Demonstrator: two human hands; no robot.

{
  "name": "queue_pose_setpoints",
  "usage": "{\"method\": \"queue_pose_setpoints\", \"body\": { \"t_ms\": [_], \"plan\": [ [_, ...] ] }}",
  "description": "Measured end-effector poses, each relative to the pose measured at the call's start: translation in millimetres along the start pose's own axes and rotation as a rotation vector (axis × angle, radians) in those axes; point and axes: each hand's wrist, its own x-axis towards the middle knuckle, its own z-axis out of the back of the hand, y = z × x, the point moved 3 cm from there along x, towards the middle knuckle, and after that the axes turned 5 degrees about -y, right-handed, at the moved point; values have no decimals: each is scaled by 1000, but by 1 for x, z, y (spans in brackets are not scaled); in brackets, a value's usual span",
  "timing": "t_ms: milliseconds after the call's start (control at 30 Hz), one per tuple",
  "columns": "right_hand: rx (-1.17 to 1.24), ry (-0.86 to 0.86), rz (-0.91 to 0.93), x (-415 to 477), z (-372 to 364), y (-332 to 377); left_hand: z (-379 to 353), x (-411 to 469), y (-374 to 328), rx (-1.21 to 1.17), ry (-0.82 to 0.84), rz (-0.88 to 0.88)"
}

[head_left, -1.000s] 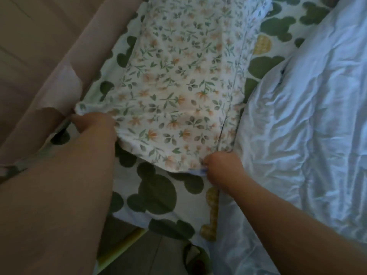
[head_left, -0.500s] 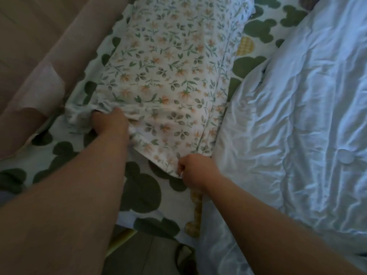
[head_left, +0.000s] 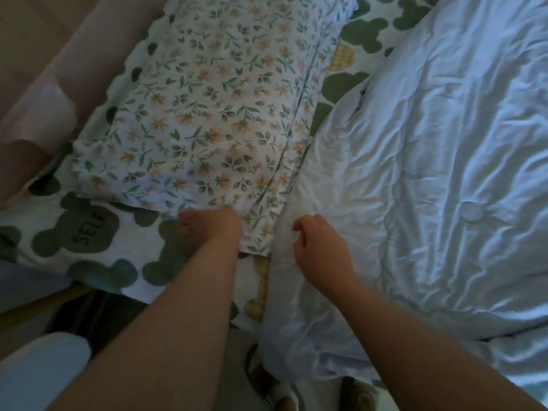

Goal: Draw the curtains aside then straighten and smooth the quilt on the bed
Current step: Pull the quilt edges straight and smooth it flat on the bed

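The white quilt [head_left: 444,173] lies crumpled over the right half of the bed, its left edge running down beside a floral pillow [head_left: 213,114]. My right hand [head_left: 320,250] hovers over that quilt edge with loosely curled fingers that hold nothing. My left hand [head_left: 210,229] is blurred and sits at the pillow's near edge, knuckles up; whether it grips the fabric is unclear. No curtains are in view.
A bed sheet [head_left: 89,232] printed with green bear shapes covers the mattress under the pillow. A beige padded headboard [head_left: 44,69] runs along the left. Below the bed's edge are dark floor and my white-clad knee [head_left: 38,375].
Both hands have let go of the pillow's near corners. My left hand slid right along the pillow's edge, and my right hand moved onto the quilt's edge. The pillow lies flatter.
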Motion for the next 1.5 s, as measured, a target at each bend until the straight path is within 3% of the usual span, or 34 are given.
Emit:
{"method": "queue_pose_setpoints", "body": {
  "t_ms": [67,200,300,367,533,667,733,867,1000,1133,1200,1267,1333,1433,1500],
  "plan": [
    [-50,26,-57,-12,11,-26,-28,-26,14,-109,166,-7],
    [-82,147,-101,-34,28,-70,-55,-80,45,38,358,-102],
    [-127,270,-107,-60,43,-106,-54,-109,71,327,273,-231],
    [-159,359,-116,-75,51,-126,-46,-110,91,475,196,-204],
    [-326,527,3,-112,59,-153,-45,-115,102,282,257,-299],
    [-448,401,41,-122,64,-165,-31,-112,88,236,129,-396],
    [-399,381,6,-120,68,-161,-22,-105,89,226,77,-417],
    [-249,388,109,-112,62,-129,3,-88,96,256,-84,-458],
    [-213,395,184,-120,46,-120,13,-72,98,486,-133,-461],
    [-15,430,93,-137,36,-148,-6,-81,96,703,-171,-443],
    [79,397,72,-142,49,-158,-22,-108,88,705,-196,-618],
    [59,382,64,-143,66,-171,-47,-146,80,628,-80,-888],
    [-44,367,56,-141,87,-190,-76,-188,77,543,160,-1047],
    [-299,412,22,-140,113,-227,-110,-239,88,612,593,-1050],
    [-485,424,0,-142,126,-250,-124,-256,104,821,752,-1077]
  ]
}}
